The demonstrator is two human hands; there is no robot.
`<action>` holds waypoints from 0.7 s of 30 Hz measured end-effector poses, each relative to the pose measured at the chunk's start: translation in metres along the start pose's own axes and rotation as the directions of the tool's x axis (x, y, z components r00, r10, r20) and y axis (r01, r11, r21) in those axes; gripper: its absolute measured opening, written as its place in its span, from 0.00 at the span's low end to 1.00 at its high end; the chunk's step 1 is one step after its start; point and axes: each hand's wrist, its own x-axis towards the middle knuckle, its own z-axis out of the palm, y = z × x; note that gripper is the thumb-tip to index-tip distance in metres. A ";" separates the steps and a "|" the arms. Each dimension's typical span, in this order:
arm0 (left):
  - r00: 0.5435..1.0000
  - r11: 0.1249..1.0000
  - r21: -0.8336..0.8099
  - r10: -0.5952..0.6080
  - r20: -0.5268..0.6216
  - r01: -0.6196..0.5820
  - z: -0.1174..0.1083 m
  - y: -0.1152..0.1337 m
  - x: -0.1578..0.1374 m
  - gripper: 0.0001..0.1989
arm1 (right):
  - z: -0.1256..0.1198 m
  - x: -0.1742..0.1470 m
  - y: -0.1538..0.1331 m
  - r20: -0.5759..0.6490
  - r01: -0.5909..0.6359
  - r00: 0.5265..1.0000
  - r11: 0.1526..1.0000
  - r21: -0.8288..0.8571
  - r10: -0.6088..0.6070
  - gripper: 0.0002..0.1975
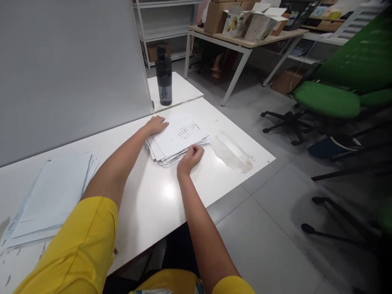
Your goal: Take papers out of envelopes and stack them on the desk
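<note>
A stack of white paper sheets [171, 141] with slightly uneven edges lies on the white table; its top sheet carries a small block of dark print. My left hand [156, 125] rests on the stack's far left corner, palm down and fingers stretched out. At the near right edge of the stack is my right hand [190, 158], its fingers curled in against the paper edges. The curl hides its fingertips, so what it pinches, if anything, cannot be seen. A second pile of paper [55, 196] lies at the left, partly behind my yellow left sleeve.
A dark bottle [164, 77] stands upright beyond the stack, beside a grey partition [70, 65]. Greyish smears [232, 153] mark the table [260, 157] to the right. Green chairs [327, 100] stand on the right. Behind, open boxes [263, 24] sit on another table; a person's foot shows beneath.
</note>
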 end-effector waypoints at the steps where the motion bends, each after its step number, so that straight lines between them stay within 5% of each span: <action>1: 1.000 1.000 0.004 -0.017 0.004 0.017 0.002 0.001 -0.001 0.31 | 0.000 0.002 -0.002 -0.047 -0.002 0.999 0.999 -0.041 0.000 0.16; 6: 0.999 0.999 0.039 -0.034 0.037 0.033 0.011 0.032 -0.015 0.31 | 0.004 0.006 -0.012 -0.030 0.009 0.999 0.978 -0.209 -0.015 0.29; 14: 0.999 0.998 0.036 0.045 0.016 -0.045 0.021 0.053 -0.031 0.28 | 0.007 0.008 0.000 0.040 0.090 0.996 0.966 -0.243 -0.083 0.31; 21: 0.989 0.981 -0.152 0.106 -0.107 -0.122 0.029 0.066 -0.031 0.33 | -0.008 0.022 0.027 0.104 0.079 0.993 0.968 -0.238 -0.055 0.28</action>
